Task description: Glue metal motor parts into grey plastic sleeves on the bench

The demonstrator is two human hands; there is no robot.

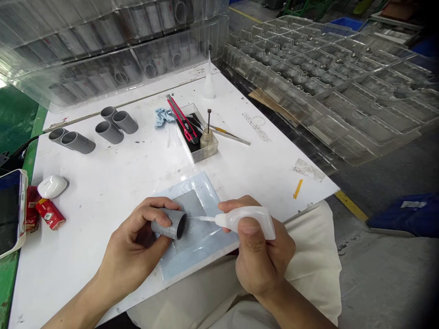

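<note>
My left hand (132, 242) grips a short grey plastic pipe piece (170, 224), its open end turned towards my right hand. My right hand (260, 251) is shut on a white squeeze bottle (245, 220) held on its side. The bottle's thin nozzle (202, 219) points at the pipe's mouth, its tip close to the rim; I cannot tell whether they touch. Below both hands lies a pale blue mat (202, 192) with a grey sheet (187, 214) on it.
Several grey pipe pieces (109, 125) stand on the white table (103, 178). A clear box (202, 148) holds a red utility knife (181, 119). A small glass jar (207, 138), upright white bottle (208, 77), blue cloth (163, 117) and phone (10, 212) are nearby. Clear plastic trays (325, 77) lie beyond.
</note>
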